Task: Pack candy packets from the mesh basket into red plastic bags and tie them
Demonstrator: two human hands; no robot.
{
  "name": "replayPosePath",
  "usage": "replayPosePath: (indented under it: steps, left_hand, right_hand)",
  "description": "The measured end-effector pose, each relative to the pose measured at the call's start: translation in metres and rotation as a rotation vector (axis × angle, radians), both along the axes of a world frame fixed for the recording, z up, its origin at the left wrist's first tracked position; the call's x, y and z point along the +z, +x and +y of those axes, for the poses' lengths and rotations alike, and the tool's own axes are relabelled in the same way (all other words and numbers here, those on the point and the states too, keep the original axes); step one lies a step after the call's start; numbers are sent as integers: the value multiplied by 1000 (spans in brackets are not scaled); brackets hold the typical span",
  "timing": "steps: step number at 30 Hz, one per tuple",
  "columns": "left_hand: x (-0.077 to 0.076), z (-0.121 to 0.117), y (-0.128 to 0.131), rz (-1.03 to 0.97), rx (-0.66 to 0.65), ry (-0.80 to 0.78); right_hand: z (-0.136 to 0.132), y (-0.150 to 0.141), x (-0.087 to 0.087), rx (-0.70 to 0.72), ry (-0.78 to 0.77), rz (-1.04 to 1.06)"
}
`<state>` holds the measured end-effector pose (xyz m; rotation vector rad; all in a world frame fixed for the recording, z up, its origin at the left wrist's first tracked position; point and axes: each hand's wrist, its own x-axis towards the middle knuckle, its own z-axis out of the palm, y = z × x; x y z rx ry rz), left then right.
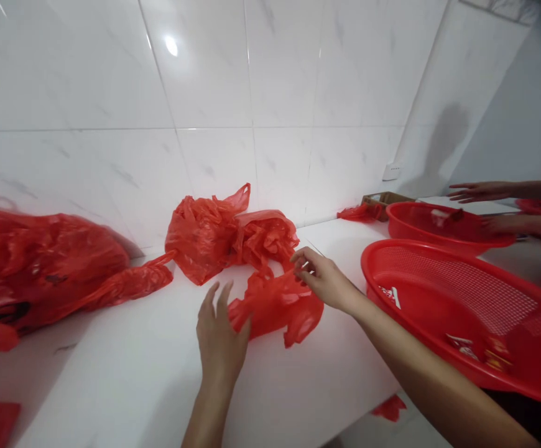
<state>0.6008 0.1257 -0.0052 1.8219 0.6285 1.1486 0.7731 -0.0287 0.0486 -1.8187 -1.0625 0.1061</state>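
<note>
A crumpled red plastic bag [280, 305] lies on the white counter [125, 373] in front of me. My left hand [219, 339] rests at its left edge, fingers stretched upward and thumb against the plastic, holding nothing. My right hand [321, 277] is at the bag's top right, fingers curled and pinching the plastic. Behind it sits a larger bunch of red bags [226, 233] against the tiled wall.
A big full red bag [41, 267] lies at the left. A red mesh basket [476, 311] with a few small packets stands at the right, a second red basket [433, 224] behind it. Another person's hands [480, 191] reach in at far right. A brown box [382, 200] sits near the corner.
</note>
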Motion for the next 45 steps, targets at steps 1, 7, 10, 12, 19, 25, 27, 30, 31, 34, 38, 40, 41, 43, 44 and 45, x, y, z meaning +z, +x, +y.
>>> replayPosePath:
  steps: [1,7,10,12,19,25,27,30,31,34,38,40,41,43,44,45]
  left_hand:
    - [-2,0,1,29,-45,-36]
    - [-4,5,-4,128,-344,-486]
    - [6,4,-13,-33,-533,-898]
    - [13,7,-19,-84,-503,-1209]
    - [26,22,-19,-341,-326,-1568]
    - [27,18,-12,-348,-295,-1560]
    - [26,15,-11,-331,-322,-1496]
    - [25,14,-10,-304,-333,-1398]
    - [24,14,-10,-297,-329,-1384]
    - [21,16,-9,-277,-336,-1376]
    - [17,17,-8,-204,-335,-1345]
    - [16,16,-8,-178,-339,-1309]
    - [15,16,-8,-175,-345,-1292]
    - [12,17,-8,-164,-370,-1275]
    - [9,18,-9,-153,-385,-1274]
    - [6,19,-9,-137,-399,-1282]
  right_hand:
    - [2,-3,2,15,-8,-8]
    - [3,-55,16,-103,117,-552]
    - [1,-87,4,155,-64,-804]
    - [-5,-92,-5,224,-351,-803]
    - [-79,-44,43,492,-397,-75]
    - [-150,4,36,-266,-441,-159]
    - [-159,5,17,-287,-708,-162]
    - [-149,-3,-1,-369,-863,-256]
    - [-141,-6,-2,-387,-869,-287]
    - [-111,-3,2,-361,-779,-288]
    - [-78,32,13,-160,-480,-126]
    - [-68,61,13,-154,-454,-108]
    - [-65,75,10,-171,-502,-121]
    - [-59,99,-2,-164,-664,-158]
    - [-57,107,-10,-121,-750,-184]
    - [-54,113,-19,-59,-824,-215]
